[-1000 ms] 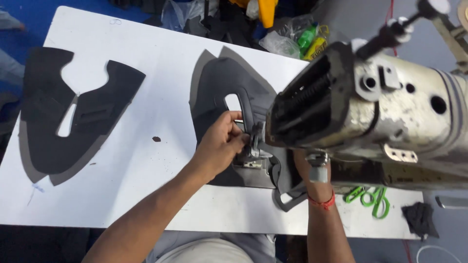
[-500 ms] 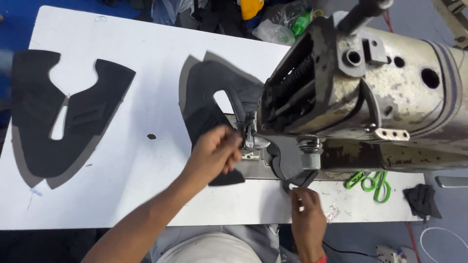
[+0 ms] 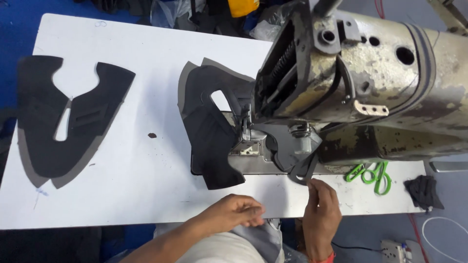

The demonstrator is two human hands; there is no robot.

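The dark shoe upper piece (image 3: 214,131) is left lying under the needle area (image 3: 242,127) of the old sewing machine (image 3: 360,83) with neither hand pressing it flat, so it could be dragged out of line or slid off its seam line, judged from its loose lower flap resting only on the white surface (image 3: 136,97). A snag is also possible: the dark strap end (image 3: 304,171) hangs off the machine bed near the front edge and could be pulled, which would tug the piece. The right hand (image 3: 321,216) is seen with fingers loosely extended, tips touching or just pinching the strap end; a firm grip cannot be confirmed. The left hand (image 3: 236,212) is held half curled at the front edge of the surface, over the lap, with nothing visibly gripped. A second, flat-laid shoe upper piece (image 3: 63,122) lies well apart on the left. Green scissors (image 3: 373,174) lie just beside the machine base, near the right hand, and a dark rag (image 3: 423,190) sits at the far right edge.
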